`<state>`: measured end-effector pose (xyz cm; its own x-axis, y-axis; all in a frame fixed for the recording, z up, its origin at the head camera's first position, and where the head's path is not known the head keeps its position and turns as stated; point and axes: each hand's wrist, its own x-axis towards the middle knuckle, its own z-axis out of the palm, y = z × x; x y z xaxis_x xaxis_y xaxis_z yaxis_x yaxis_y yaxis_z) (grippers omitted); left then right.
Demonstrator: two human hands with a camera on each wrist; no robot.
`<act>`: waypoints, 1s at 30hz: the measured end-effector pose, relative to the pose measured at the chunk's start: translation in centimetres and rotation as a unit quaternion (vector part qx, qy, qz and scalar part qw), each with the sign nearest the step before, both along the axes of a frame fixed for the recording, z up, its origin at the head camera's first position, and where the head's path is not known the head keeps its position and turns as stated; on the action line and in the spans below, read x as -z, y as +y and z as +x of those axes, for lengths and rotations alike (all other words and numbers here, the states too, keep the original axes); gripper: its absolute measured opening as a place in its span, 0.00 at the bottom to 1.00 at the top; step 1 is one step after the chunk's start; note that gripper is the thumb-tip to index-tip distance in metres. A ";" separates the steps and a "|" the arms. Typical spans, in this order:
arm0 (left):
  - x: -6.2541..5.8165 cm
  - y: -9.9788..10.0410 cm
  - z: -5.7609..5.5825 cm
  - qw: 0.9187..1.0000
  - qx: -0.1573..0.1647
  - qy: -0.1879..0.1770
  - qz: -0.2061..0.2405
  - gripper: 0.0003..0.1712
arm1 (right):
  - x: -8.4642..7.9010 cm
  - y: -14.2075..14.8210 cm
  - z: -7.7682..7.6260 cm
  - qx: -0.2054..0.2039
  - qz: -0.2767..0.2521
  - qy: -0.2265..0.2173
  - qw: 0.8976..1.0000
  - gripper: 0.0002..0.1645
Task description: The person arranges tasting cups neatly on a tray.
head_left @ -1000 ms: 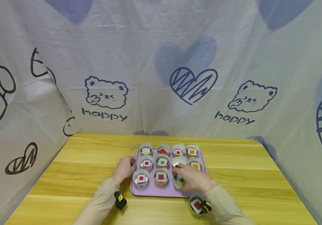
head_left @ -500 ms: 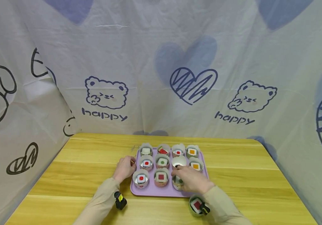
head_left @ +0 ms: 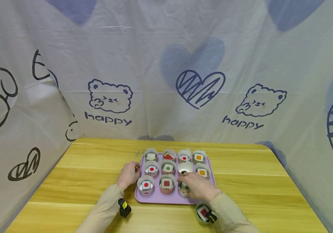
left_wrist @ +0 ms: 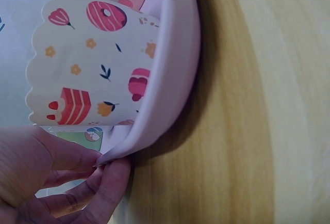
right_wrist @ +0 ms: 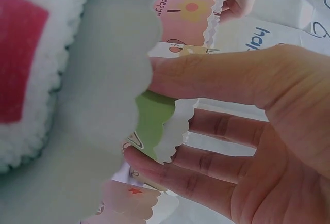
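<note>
At the left edge of a lilac tray (head_left: 173, 198), my left hand (head_left: 129, 174) pinches the rim between thumb and fingers; the left wrist view shows this grip (left_wrist: 77, 177) beside a paper cup printed with cakes and a doughnut (left_wrist: 93, 64). My right hand (head_left: 199, 186) holds a paper cup (head_left: 184, 191) at the tray's front right, thumb on one side and fingers on the other. Inside that cup is a sushi-like piece with a green centre, partly hidden by the hand. In the right wrist view, a near cup covers part of the right hand (right_wrist: 258, 126).
Several more paper cups with sushi-like pieces stand in rows on the tray, such as a cup with a dark red centre (head_left: 166, 183). Another cup (head_left: 202, 213) stands on the wooden table (head_left: 256, 181) before the tray, beneath my right wrist. A printed curtain (head_left: 155, 97) hangs behind.
My right hand has shifted slightly left with the paper cup in the first half second, then stays put. The left hand and the tray have not moved.
</note>
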<state>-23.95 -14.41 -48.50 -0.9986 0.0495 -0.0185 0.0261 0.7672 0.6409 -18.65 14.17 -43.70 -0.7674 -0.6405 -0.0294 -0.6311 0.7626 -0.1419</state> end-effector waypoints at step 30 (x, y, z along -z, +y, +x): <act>0.0 0.0 0.1 1.000 -0.001 -0.004 0.004 0.10 | 0.3 -0.1 -0.1 0.008 -0.006 -0.017 1.000 0.34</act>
